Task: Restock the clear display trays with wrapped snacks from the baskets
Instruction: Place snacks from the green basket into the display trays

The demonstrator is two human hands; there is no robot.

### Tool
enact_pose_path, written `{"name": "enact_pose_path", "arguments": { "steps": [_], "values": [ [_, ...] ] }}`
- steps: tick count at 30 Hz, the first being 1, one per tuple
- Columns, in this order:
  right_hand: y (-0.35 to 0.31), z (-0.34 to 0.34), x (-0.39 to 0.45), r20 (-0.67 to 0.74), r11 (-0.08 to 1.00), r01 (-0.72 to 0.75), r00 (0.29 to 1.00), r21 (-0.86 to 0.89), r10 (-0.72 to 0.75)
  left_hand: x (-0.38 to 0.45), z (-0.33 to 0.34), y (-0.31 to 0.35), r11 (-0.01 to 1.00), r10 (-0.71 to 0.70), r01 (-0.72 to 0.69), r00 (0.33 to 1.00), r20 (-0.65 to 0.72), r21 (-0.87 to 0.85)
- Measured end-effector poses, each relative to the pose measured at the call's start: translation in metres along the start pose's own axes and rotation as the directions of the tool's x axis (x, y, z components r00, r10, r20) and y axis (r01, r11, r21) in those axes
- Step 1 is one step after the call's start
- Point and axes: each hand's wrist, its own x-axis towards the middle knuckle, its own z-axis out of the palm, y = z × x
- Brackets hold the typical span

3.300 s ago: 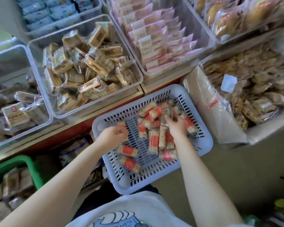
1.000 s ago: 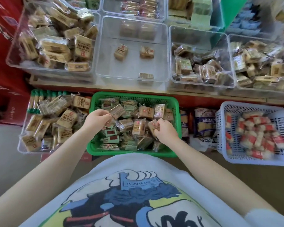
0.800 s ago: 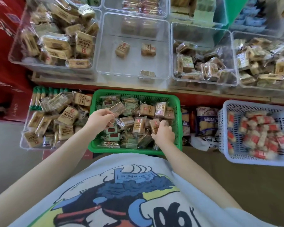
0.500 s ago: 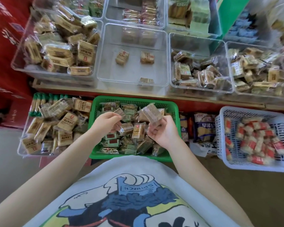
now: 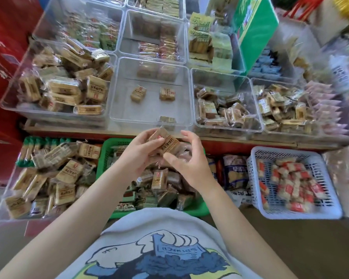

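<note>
Both hands hold a small bunch of brown wrapped snacks (image 5: 166, 142) above the green basket (image 5: 107, 158). My left hand (image 5: 139, 156) grips the bunch from the left, and my right hand (image 5: 186, 164) holds it from the right with thumb and curled fingers. The bunch hangs just below the front wall of a nearly bare clear display tray (image 5: 149, 113), which holds three wrapped snacks. More brown and green wrapped snacks fill the green basket under my hands.
A full clear tray (image 5: 14, 101) stands at left, and half-filled clear trays (image 5: 226, 125) at right. A clear bin of brown snacks (image 5: 2, 208) sits lower left. A white basket (image 5: 294, 214) of red-and-white snacks sits lower right, with packaged bags (image 5: 235, 174) beside it.
Both hands have lifted out of the green basket with snacks and come together higher up, near the front of the sparse middle tray. The view has tilted up toward the trays.
</note>
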Motion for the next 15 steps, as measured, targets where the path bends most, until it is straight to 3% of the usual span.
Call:
{"name": "enact_pose_path", "arguments": {
  "steps": [3,5,6,7,8,10,12,13,15],
  "values": [
    [0.000,-0.019,0.009,0.080,0.922,-0.273,0.962,0.275,0.262,0.010,0.015,0.003,1.000,0.021,-0.023,0.994,0.109,0.013],
    [0.004,-0.030,0.020,0.034,0.919,-0.307,0.951,0.247,0.308,0.023,0.030,0.006,0.986,0.042,-0.048,0.998,0.039,0.161],
    [0.010,-0.036,0.027,-0.009,0.909,-0.329,0.939,0.255,0.343,0.031,0.035,0.006,0.947,0.085,-0.066,0.995,-0.048,0.316],
    [0.017,-0.043,0.036,-0.044,0.885,-0.363,0.919,0.292,0.391,0.043,0.036,0.004,0.860,0.157,-0.069,0.979,-0.133,0.506],
    [0.025,-0.052,0.045,-0.068,0.850,-0.398,0.893,0.344,0.446,0.055,0.034,0.001,0.704,0.242,-0.043,0.953,-0.183,0.709],
    [0.039,-0.077,0.070,-0.118,0.793,-0.456,0.834,0.404,0.540,0.077,0.026,-0.007,0.303,0.330,0.057,0.930,-0.160,0.951],
    [0.048,-0.105,0.099,-0.152,0.744,-0.475,0.787,0.469,0.598,0.096,0.016,-0.016,-0.023,0.296,0.144,0.946,-0.131,0.989],
    [0.051,-0.117,0.114,-0.164,0.727,-0.470,0.773,0.500,0.613,0.103,0.013,-0.020,-0.133,0.264,0.166,0.956,-0.126,0.977],
    [0.059,-0.135,0.143,-0.186,0.721,-0.450,0.767,0.526,0.614,0.111,0.010,-0.029,-0.229,0.230,0.178,0.965,-0.124,0.957]
  ]
}}
